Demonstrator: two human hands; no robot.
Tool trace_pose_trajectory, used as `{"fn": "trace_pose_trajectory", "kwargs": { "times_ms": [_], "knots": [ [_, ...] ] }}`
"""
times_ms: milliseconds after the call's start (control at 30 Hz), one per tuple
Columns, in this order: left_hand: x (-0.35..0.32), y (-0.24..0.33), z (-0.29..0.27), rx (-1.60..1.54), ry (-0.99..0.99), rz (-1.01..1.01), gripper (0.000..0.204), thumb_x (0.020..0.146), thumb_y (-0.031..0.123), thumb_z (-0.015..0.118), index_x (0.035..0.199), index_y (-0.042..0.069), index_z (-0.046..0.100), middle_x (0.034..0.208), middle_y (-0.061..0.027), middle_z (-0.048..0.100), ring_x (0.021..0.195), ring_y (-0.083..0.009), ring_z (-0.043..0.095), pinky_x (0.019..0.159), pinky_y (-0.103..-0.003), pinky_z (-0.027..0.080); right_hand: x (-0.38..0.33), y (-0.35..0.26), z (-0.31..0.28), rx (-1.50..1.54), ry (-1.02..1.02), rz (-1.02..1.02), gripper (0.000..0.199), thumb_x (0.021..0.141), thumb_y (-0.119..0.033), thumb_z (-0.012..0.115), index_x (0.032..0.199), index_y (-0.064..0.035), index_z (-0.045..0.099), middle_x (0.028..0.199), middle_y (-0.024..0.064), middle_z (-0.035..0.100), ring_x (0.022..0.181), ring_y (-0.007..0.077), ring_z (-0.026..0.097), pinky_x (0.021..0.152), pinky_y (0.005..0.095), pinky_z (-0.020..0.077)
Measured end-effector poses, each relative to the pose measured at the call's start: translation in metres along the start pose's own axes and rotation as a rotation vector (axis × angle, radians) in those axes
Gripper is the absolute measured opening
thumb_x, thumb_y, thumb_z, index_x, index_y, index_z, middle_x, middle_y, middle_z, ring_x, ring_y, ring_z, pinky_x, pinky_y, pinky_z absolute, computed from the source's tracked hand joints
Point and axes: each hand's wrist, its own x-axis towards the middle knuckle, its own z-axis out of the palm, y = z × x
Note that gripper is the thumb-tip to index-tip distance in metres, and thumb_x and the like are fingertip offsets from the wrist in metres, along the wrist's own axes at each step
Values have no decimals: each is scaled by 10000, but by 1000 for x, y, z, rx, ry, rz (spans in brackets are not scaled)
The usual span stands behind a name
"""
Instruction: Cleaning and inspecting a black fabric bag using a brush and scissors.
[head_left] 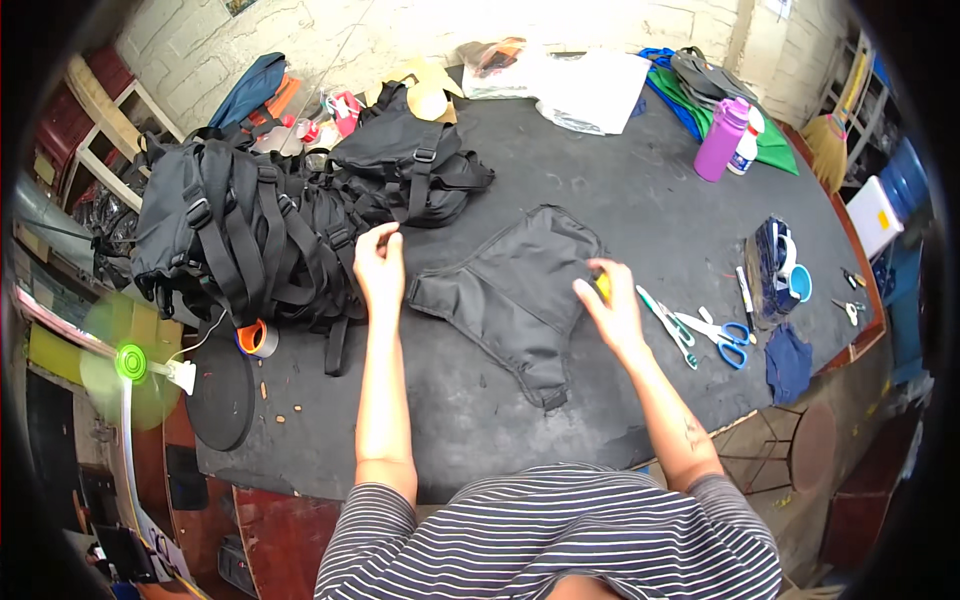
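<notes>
A flat black fabric panel point(515, 290) with several strap-like arms lies on the dark table in front of me. My right hand point(615, 305) is at its right edge, fingers closed round a small yellow object point(603, 286) whose kind is mostly hidden. My left hand point(379, 262) is raised left of the panel, beside the piled black bags point(240, 220). Its fingers are curled with thumb and forefinger close together; whether anything is between them cannot be made out. Another black bag piece point(420, 165) with buckles lies just beyond the left hand.
Right of the panel lie blue-handled scissors point(728, 345), a green-and-white tool point(668, 325), a marker point(745, 296) and a tape dispenser point(775, 270). A purple bottle point(722, 140) and a spray bottle point(745, 150) stand behind. An orange tape roll point(257, 339) sits left, near a spinning fan point(131, 362).
</notes>
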Motion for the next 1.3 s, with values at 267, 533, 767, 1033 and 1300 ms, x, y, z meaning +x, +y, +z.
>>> {"fn": "trace_pose_trajectory", "kwargs": {
  "times_ms": [267, 533, 767, 1033, 1300],
  "knots": [
    [3, 6, 37, 380, 102, 158, 400, 743, 81, 677, 1134, 86, 591, 1148, -167, 483, 1083, -357, 442, 953, -431, 361, 120, -65, 133, 58, -305, 4, 466, 779, -451, 638, 995, -40, 600, 909, 155, 581, 895, 310, 581, 791, 375, 454],
    [27, -1, 45, 324, -6, 70, 402, 729, 40, 668, 1125, 43, 601, 1106, -161, 552, 1037, -335, 525, 921, -395, 402, 197, -47, 203, 644, -375, 32, 202, 669, -55, 732, 847, -11, 646, 826, 112, 608, 820, 214, 600, 733, 314, 461],
    [26, -10, 53, 112, 6, 61, 379, 775, -21, 577, 1153, 13, 569, 1076, -183, 562, 1004, -335, 551, 903, -381, 428, 177, -26, 195, 611, -386, -44, 176, 734, -176, 667, 669, -24, 606, 592, 25, 560, 553, 101, 507, 556, 259, 406],
    [28, -7, 55, -197, 80, -270, 389, 965, 275, 414, 1130, -33, 586, 1042, -123, 631, 974, -194, 589, 891, -295, 412, 150, -53, 172, 15, -428, -7, 526, 779, -551, 574, 957, -58, 525, 972, 122, 543, 942, 293, 568, 818, 368, 434],
    [10, -23, 40, -144, 180, -177, 402, 970, 304, 393, 1093, -13, 606, 1043, -182, 630, 972, -280, 598, 865, -362, 439, 151, -86, 190, -30, -22, -176, 327, 735, -333, 651, 848, -66, 500, 858, 106, 514, 787, 316, 568, 701, 421, 458]
  ]
}}
